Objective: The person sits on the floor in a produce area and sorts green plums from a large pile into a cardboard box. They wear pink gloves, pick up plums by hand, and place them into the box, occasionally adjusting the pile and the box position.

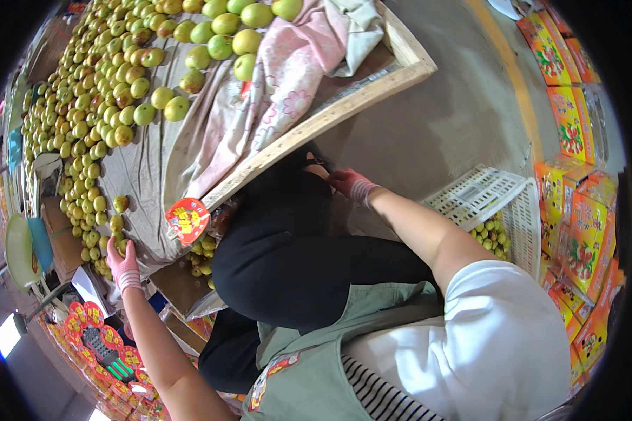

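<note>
A wide cloth-covered sorting table bears many green jujubes point(123, 74), some with brown patches. At its near left edge, my left hand point(124, 269) in a pink glove has its thumb and fingers on either side of a jujube point(121, 246). My right hand point(351, 185), also in a pink glove, is lowered beside my leg, next to a foot in a dark sandal point(317, 166). Its fingers are bunched together, and what they hold, if anything, is hidden. A pink flowered cloth point(288, 91) lies crumpled along the table's wooden rim point(316, 126).
A red round tag point(187, 221) hangs at the table's corner. On my right stands a white plastic crate point(530, 224) with jujubes inside and a lid-like panel point(477, 196). Stacked red and yellow cartons point(572, 133) line the right side. More jujubes point(202, 258) sit in a cardboard box below the table.
</note>
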`<move>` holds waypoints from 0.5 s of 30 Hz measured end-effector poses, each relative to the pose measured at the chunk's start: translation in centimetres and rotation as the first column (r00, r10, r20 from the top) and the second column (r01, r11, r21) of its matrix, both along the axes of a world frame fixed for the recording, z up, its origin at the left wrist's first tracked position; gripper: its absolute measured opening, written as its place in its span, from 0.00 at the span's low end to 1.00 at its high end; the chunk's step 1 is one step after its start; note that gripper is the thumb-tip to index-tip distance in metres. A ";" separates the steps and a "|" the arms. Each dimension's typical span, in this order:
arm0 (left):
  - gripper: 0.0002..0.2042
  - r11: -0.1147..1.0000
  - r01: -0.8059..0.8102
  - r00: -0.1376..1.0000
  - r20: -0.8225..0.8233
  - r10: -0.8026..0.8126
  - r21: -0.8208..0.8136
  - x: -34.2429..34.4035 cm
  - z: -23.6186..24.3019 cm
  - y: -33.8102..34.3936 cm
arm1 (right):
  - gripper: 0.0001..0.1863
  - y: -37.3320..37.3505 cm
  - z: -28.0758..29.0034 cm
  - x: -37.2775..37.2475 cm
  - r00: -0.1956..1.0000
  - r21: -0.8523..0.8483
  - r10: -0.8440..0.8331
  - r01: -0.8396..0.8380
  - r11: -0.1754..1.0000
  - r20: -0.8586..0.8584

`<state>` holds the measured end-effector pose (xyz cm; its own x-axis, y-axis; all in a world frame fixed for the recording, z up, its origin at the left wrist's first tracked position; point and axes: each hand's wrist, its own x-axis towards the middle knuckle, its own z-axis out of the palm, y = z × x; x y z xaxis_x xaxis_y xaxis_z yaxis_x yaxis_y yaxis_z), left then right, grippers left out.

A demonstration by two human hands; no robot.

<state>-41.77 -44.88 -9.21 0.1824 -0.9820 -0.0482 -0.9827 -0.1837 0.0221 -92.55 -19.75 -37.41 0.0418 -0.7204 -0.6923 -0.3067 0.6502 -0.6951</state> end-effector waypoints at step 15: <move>0.12 0.985 0.173 0.978 -0.110 -0.174 -0.019 -1.9 0.1 4.3 | 0.24 0.8 -5.8 -2.4 0.844 -0.300 0.434 -0.523 0.798 -0.315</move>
<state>-43.63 -40.55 -9.12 0.0029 -0.9988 -0.0495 -0.9910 -0.0095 0.1339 -94.98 -18.98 -43.17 0.3279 -0.8459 -0.4206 -0.6830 0.0953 -0.7242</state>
